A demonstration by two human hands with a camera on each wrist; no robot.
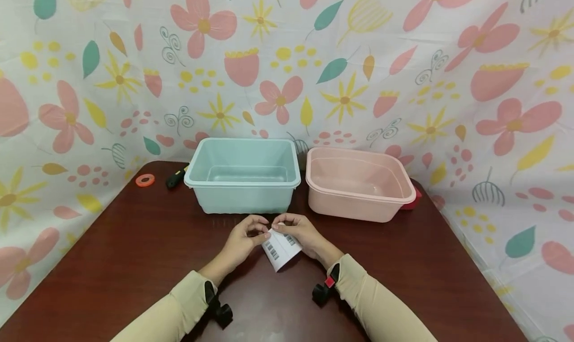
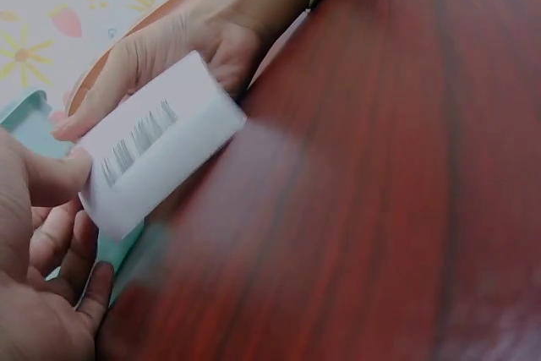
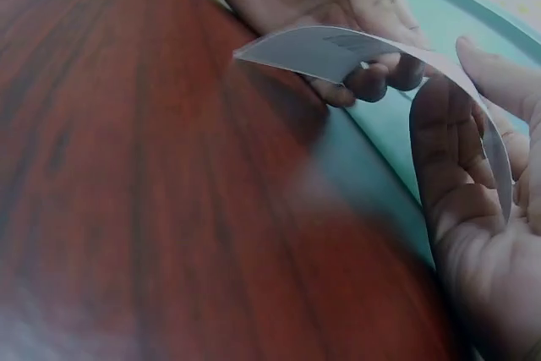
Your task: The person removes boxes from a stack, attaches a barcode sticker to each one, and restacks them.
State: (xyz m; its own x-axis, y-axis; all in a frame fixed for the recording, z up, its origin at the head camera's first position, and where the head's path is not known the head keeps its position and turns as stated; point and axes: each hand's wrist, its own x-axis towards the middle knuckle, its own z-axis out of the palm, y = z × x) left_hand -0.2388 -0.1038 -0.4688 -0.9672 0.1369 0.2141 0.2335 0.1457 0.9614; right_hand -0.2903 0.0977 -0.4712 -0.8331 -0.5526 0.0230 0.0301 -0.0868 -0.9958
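A white sheet of barcode labels [image 1: 279, 258] hangs between both hands in front of the tubs. My left hand [image 1: 238, 241] pinches its upper left edge between thumb and fingers. At the upper right edge, my right hand [image 1: 307, 234] pinches it the same way. Black barcodes show on the sheet [image 2: 156, 145] in the left wrist view. Seen from the right wrist, the sheet [image 3: 313, 52] bows in a curve, held above the table. Whether a label is partly lifted from the backing cannot be told.
A light blue tub [image 1: 244, 197] and a pink tub [image 1: 352, 206] stand at the back of the dark wooden table [image 1: 112, 272]. Left of them lie an orange ring-shaped roll [image 1: 145, 180] and a black-handled tool [image 1: 175, 178]. Something red [image 1: 413, 200] shows behind the pink tub.
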